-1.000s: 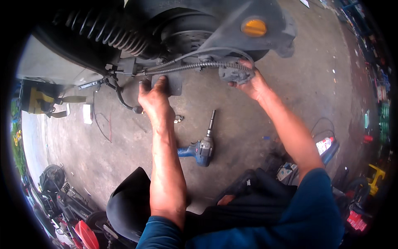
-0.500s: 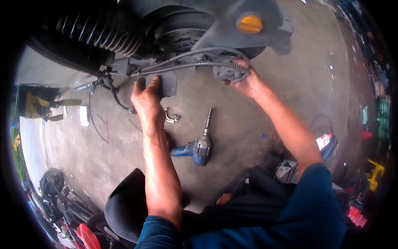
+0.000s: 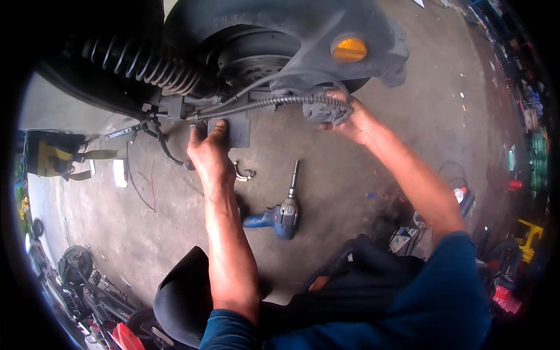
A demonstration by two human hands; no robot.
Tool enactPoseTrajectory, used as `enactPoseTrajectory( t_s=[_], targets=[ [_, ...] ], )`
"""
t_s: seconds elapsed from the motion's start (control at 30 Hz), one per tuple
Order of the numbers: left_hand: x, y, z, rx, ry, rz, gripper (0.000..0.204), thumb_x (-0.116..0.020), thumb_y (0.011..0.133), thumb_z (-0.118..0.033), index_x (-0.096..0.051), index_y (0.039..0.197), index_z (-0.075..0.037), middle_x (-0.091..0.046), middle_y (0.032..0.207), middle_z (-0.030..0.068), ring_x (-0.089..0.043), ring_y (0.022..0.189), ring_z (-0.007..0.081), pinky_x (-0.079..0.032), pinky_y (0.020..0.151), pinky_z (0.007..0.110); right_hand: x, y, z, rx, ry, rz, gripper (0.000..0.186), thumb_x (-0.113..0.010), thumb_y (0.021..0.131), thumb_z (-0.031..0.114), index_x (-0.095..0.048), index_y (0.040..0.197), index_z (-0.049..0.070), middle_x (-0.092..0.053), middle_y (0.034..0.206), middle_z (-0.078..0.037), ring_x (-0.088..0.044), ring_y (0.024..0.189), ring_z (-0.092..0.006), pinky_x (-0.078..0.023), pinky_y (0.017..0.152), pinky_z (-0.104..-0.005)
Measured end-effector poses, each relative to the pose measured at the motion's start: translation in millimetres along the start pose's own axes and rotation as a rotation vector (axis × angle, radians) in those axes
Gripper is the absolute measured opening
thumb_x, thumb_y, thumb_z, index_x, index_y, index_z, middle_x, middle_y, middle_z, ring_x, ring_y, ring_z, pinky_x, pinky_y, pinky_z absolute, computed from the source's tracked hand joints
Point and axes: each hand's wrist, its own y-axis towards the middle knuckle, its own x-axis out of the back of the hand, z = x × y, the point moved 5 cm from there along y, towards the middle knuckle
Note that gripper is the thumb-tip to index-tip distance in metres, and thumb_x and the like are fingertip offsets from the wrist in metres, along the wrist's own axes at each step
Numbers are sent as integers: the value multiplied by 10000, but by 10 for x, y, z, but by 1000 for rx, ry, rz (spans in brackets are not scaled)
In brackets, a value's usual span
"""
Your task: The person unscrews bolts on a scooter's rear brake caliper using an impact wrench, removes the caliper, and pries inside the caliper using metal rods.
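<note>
In my left hand (image 3: 209, 149), a dark grey flat sheet (image 3: 238, 133) that looks like sandpaper is pinched between thumb and fingers. My right hand (image 3: 353, 119) grips a grey, dusty brake caliper (image 3: 324, 109), its fingers partly hidden behind it. A ribbed cable (image 3: 251, 105) runs from the caliper leftward, passing above my left hand. Beyond both hands is the scooter's wheel with a brake disc (image 3: 259, 70), under a dark fender (image 3: 291, 35) with an orange reflector (image 3: 349, 50).
A blue and grey cordless impact wrench (image 3: 283, 216) lies on the floor between my forearms. Just past its handle is a curved metal part (image 3: 242, 172). A coil spring (image 3: 143, 67) is at upper left, with a yellow and black bag (image 3: 52, 153) below.
The view has shifted slightly, so the scooter and floor items sit a little lower. Both hands keep their holds, and the caliper is turned slightly.
</note>
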Motion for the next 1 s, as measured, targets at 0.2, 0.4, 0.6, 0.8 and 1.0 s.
enactPoseTrajectory(
  t_s=[0.2,0.4,0.6,0.8,1.0],
  targets=[
    [-80,-7,-33,-32,26,85,393,-560,883,-52,-458,1214,133,-595,1054,150,-578,911,179,-459,831,275,13,-104,71,137,83,-111,510,-637,826,447,-499,1190,117,-621,1068,-50,-600,941,-177,-489,677,-340],
    [-16,-36,-64,24,76,0,444,-592,861,-65,-442,1208,168,-589,1074,184,-586,926,202,-460,842,276,-3,-99,-3,-7,-31,-219,388,-617,844,423,-579,1107,140,-670,985,-29,-627,895,-149,-489,657,-325],
    [-73,0,-13,-33,22,70,401,-597,858,-32,-480,1203,135,-597,1077,179,-576,937,205,-463,843,282,119,46,-158,149,159,-47,444,-574,867,450,-545,1169,126,-650,1043,-44,-620,928,-177,-494,711,-349],
    [26,-10,-44,12,-31,30,354,-572,868,1,-492,1195,112,-603,1054,160,-590,910,196,-481,820,282,41,-48,-18,-32,-1,-162,480,-566,875,450,-512,1221,122,-615,1142,-65,-593,1002,-190,-497,722,-363],
    [-183,-52,-85,8,-4,97,384,-580,880,-60,-477,1206,113,-590,1103,150,-566,974,195,-434,881,273,197,-22,-89,128,108,-129,442,-603,847,397,-513,1195,138,-627,1093,-43,-598,958,-185,-477,706,-368]
  ],
)
